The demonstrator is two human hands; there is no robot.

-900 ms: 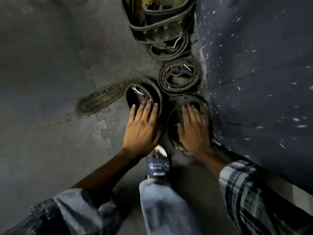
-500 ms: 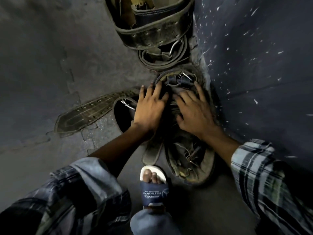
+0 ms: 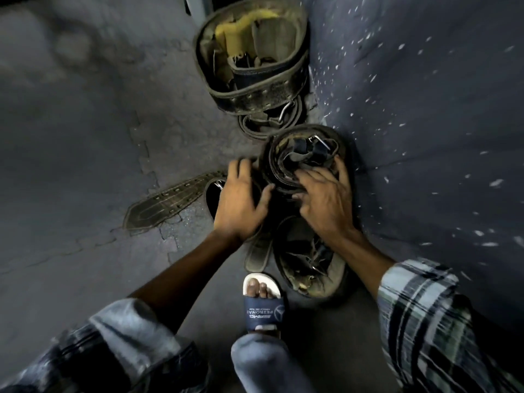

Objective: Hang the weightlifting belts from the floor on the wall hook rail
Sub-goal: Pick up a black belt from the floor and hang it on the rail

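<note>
Cracked grey floor (image 3: 85, 137), both hands around coiled leather belt (image 3: 283, 165).

Coiled belts (image 3: 304, 160) worn matt leather, metal buckles (image 3: 320, 142); floor (image 3: 85, 137) rough.

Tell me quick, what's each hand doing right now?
Left hand: open, fingers spread, resting against the side of the coiled belt.
Right hand: curled over that belt's near rim, gripping it.

Floor (image 3: 85, 137): dark grey interlocking mats, seams showing, surface cracking near the middle. Wall (image 3: 425, 109): dark blue, rising along the right, flecked with white specks. Light: running dim, leaving corners falling into shadow.
</note>
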